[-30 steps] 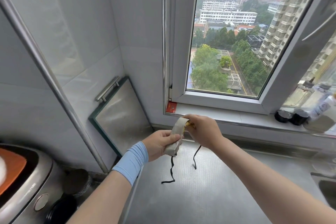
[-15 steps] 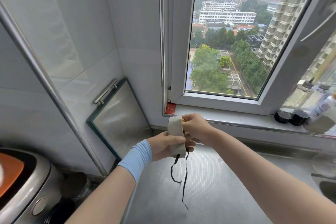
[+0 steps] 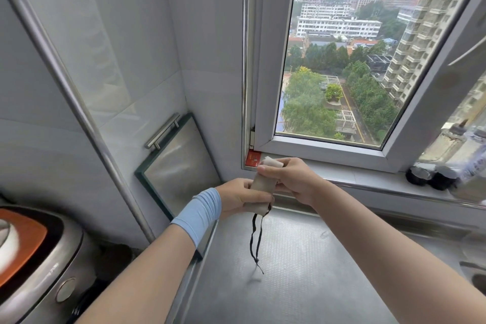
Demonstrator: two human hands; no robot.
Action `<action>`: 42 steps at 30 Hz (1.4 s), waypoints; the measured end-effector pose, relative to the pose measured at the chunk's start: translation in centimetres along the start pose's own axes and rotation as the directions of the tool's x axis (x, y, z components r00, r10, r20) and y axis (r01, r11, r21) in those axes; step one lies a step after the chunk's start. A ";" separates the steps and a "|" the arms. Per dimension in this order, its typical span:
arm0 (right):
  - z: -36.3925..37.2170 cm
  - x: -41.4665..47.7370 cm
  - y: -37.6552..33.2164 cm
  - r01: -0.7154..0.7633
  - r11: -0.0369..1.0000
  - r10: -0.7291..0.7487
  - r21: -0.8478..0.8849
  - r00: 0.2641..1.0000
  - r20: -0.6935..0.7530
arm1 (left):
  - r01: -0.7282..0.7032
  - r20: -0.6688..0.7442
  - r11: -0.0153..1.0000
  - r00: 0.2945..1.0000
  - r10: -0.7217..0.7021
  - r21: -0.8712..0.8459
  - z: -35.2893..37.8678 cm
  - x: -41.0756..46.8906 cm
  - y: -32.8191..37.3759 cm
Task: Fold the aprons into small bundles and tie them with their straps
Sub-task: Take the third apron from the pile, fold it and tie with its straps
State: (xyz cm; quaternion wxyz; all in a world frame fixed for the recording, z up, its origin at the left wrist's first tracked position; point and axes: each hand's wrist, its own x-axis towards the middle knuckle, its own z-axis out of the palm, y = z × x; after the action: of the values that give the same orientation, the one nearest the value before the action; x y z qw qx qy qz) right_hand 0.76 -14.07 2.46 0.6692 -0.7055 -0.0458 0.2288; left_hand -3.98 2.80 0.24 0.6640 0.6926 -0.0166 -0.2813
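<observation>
- The rolled apron bundle point(image 3: 263, 187) is held up in the air above the back edge of the steel counter point(image 3: 302, 271), below the window sill point(image 3: 368, 176).
- The left hand point(image 3: 240, 196) wraps its fingers round the lower half.
- The right hand point(image 3: 292, 179) pinches the top end.
- Black straps point(image 3: 256, 239) dangle from the bottom, clear of the counter.
</observation>
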 end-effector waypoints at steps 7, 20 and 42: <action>1.4 0.2 0.3 0.073 0.997 -0.074 -0.023 0.996 -0.047 | -0.048 -0.110 0.998 0.993 0.053 0.044 -1.1 -0.6 -0.6; 1.8 -1.0 1.8 -0.199 0.980 0.180 0.032 0.934 0.309 | -0.130 -0.324 0.992 0.938 0.124 0.004 -2.2 -0.4 0.2; 0.4 0.3 -1.3 0.203 0.161 -0.382 -0.966 0.915 0.129 | -0.025 -0.148 0.887 0.983 0.105 0.461 0.8 0.7 -0.4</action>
State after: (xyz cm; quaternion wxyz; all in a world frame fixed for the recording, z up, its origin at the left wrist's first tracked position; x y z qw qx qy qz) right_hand 1.22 -13.47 3.64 0.1186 -0.9566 -0.2639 -0.0349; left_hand -3.86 1.87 -0.35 0.4905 0.8496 -0.0493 -0.1874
